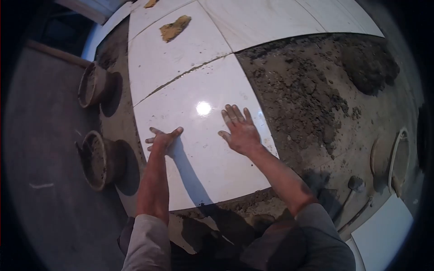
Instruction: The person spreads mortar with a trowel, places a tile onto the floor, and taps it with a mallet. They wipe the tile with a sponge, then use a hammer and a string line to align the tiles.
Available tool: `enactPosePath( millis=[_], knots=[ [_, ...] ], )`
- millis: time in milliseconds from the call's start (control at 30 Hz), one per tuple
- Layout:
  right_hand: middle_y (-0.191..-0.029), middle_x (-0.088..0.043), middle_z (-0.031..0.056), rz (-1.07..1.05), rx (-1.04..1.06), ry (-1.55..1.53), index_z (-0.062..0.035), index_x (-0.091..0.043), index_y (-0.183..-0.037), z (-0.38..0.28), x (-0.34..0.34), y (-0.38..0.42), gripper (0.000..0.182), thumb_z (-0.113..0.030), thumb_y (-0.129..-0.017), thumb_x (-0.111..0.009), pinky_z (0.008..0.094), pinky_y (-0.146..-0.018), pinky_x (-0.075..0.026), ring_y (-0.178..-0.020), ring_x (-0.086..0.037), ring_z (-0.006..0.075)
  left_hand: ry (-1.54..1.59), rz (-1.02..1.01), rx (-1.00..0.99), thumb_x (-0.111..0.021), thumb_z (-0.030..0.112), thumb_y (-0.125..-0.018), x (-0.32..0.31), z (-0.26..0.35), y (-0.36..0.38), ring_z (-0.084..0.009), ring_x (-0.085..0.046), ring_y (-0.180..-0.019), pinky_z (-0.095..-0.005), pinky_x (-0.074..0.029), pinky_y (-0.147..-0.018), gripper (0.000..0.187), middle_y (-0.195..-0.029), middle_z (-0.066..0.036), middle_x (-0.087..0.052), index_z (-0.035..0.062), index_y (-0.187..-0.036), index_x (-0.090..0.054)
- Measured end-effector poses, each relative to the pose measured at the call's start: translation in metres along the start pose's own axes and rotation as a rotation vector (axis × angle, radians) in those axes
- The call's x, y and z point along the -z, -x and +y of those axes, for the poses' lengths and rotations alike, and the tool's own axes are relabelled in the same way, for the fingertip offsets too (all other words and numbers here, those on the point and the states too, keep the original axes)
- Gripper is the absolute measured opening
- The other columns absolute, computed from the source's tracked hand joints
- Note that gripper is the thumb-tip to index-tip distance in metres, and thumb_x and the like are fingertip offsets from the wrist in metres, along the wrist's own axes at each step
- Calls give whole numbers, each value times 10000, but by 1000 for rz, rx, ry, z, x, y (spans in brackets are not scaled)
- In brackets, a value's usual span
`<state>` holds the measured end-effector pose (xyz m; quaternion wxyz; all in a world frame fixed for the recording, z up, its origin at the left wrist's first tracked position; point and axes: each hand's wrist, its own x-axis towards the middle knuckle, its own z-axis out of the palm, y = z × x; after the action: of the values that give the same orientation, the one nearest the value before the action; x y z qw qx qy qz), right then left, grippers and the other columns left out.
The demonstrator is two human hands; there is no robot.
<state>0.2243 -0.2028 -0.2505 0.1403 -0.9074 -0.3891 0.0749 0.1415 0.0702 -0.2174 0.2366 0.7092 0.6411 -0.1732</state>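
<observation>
A large white tile (208,167) lies in front of me, with wet spots and a bright light reflection on it. My left hand (163,139) rests at the tile's left side, fingers spread and holding nothing. Nearer the right edge, my right hand (241,131) is laid on the tile with its fingers stretched out, also holding nothing. A joint filled with wet paste separates this tile from another white tile (176,63) beyond it, on which a yellowish sponge-like lump (175,28) sits.
Rough wet mortar (294,95) spreads to the right, with a heap (368,67) farther back. Two pans (92,85) (103,160) stand at the left. At the right are a bowl (398,158), a hammer-like tool (356,183) and another white tile (384,232).
</observation>
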Motion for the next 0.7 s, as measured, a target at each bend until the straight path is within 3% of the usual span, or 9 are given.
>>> enactPosePath(
  millis=[67, 167, 267, 300, 433, 700],
  knots=[
    [-1552, -220, 121, -47, 31, -157, -65, -298, -1467, 5, 7, 5, 639, -470, -979, -376, 438, -1187, -78, -1453, -142, 263, -12, -19, -32, -799, 675, -556, 1, 1, 8, -556, 71, -1380, -723, -277, -993, 1406, -1501, -340, 148, 154, -1510, 94],
    [-1484, -311, 220, 137, -21, -380, 7, -363, -1406, 7, 11, 29, 599, -334, -943, -532, 477, -1161, -167, -1407, -233, 363, -22, 2, -71, -775, 658, -613, -5, 0, 13, -539, 109, -1385, -742, -236, -999, 1331, -1507, -325, 155, 174, -1515, 76],
    [-1479, -317, 224, 129, -31, -334, 20, -366, -1400, 4, 18, 63, 591, -319, -944, -529, 487, -1162, -158, -1405, -233, 371, -21, 20, -128, -742, 639, -674, -10, -4, 16, -513, 124, -1396, -751, -179, -1016, 1234, -1524, -292, 147, 223, -1519, 55],
    [-1479, -313, 226, 108, -36, -337, 27, -368, -1396, 3, 18, 72, 582, -308, -947, -524, 497, -1162, -152, -1407, -227, 375, 0, 35, -149, -698, 619, -736, -13, -5, 22, -474, 94, -1418, -743, -149, -1035, 1103, -1549, -243, 105, 258, -1524, -16],
    [-1488, -303, 216, 1, -76, -304, 24, -352, -1410, -2, 24, 93, 596, -332, -956, -503, 482, -1175, -126, -1415, -216, 357, -102, 79, -232, -625, 586, -820, -16, -3, 42, -436, 3, -1434, -736, -191, -1032, 902, -1564, -207, 4, 256, -1515, -154],
    [-1465, -335, 221, -2, -32, -252, 22, -376, -1395, 1, 23, 91, 576, -333, -957, -497, 466, -1171, -150, -1406, -232, 363, -161, 90, -328, -592, 553, -856, -18, -14, 38, -456, -56, -1425, -705, -244, -1036, 868, -1560, -224, -24, 200, -1515, -151]
  ],
)
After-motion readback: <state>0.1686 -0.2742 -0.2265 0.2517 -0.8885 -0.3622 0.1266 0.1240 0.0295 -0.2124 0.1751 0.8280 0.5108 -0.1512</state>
